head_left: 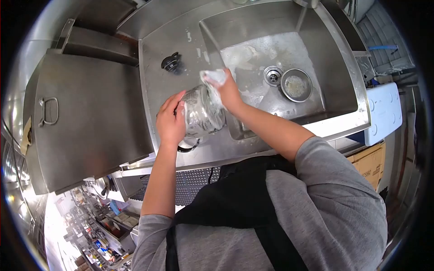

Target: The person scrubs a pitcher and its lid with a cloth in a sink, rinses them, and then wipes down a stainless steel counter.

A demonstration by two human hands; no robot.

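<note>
My left hand [172, 122] is wrapped around the side of a clear jug [196, 113] with dark printed markings, tilted over the steel drainboard beside the sink. In my right hand [229, 94] is a white cloth [214, 77], bunched at the jug's far end and partly hanging against it. Part of a black rounded piece [189, 147] shows beneath the jug, on the side toward me. A black lid-like part [171, 62] lies on the drainboard beyond my left hand.
To the right is the wet, sudsy steel sink [253, 34]. Its drain [273, 76] has a round metal bowl [296, 85] with foamy liquid beside it. A steel cover with a handle [49, 111] stands at left. A pale blue cooler [383, 113] and cardboard box [370, 166] are at right.
</note>
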